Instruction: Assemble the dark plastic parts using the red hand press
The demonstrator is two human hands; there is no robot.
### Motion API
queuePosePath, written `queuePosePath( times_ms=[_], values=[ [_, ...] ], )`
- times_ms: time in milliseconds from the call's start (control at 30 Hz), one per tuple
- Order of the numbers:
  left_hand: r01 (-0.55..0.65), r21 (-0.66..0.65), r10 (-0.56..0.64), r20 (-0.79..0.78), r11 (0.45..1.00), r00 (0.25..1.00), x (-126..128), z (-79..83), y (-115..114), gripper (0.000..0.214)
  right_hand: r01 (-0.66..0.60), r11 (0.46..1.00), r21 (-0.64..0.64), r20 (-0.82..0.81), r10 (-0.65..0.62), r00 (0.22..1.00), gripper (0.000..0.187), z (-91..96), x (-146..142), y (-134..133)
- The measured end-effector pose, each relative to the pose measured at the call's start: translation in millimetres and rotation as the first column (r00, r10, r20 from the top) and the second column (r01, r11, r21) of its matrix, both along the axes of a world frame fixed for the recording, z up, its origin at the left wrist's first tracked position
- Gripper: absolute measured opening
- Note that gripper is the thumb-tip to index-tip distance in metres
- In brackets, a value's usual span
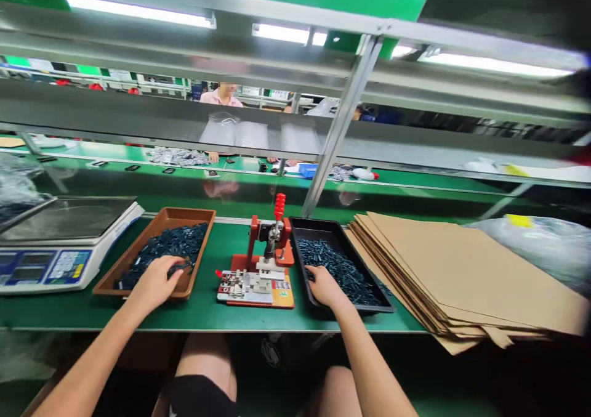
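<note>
My left hand point(157, 281) is over the near part of a brown tray point(210, 220) filled with small dark blue parts point(168, 247). Its thumb and fingers are apart, with fingertips down at the parts. My right hand point(323, 286) is at the left side of a black tray point(323, 225) that holds slim dark pieces point(341, 269). Its fingers are curled, and whatever they pinch is too small to make out. Between the trays stands a toggle clamp press point(272, 238) with a red handle, upright, and a metal fixture point(244, 286) on its base. Neither hand touches it.
A weighing scale point(69, 238) stands left of the brown tray. Stacked cardboard sheets point(452, 269) lie on the right, overhanging the front edge of the green table point(203, 318). A slanted metal post point(339, 133) rises behind the press. Across the line sits another person point(221, 97).
</note>
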State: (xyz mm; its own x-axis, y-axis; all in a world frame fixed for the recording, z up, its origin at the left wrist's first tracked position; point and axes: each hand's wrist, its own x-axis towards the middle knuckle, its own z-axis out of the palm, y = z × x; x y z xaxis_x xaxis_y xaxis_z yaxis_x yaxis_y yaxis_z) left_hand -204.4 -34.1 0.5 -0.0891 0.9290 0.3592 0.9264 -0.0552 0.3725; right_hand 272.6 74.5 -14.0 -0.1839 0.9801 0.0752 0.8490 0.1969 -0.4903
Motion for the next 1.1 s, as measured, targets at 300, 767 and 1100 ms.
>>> queuePosePath(
  times_ms=[300, 767, 1100],
  values=[
    [-0.094, -0.376, 0.010, -0.217, 0.922, 0.976, -17.9, -37.7, 79.3, 0.034, 0.016, 0.996, -0.082, 0.096, -0.008, 0.995, 0.038, 5.0, -2.4, -1.2],
    [-0.198, -0.073, 0.171, -0.279, 0.977, 0.945, -8.3, -11.2, 61.0, 0.047, 0.167, 0.966, 0.200, -0.263, -0.111, 0.958, 0.025, 5.3, 1.6, -9.5],
    [-0.232, 0.349, 0.205, 0.111, 0.908, 0.972, 9.8, 22.0, 36.1, 0.036, 0.046, 0.994, -0.095, -0.924, -0.105, 0.367, 0.043, 21.7, 14.2, -14.2]
  ],
)
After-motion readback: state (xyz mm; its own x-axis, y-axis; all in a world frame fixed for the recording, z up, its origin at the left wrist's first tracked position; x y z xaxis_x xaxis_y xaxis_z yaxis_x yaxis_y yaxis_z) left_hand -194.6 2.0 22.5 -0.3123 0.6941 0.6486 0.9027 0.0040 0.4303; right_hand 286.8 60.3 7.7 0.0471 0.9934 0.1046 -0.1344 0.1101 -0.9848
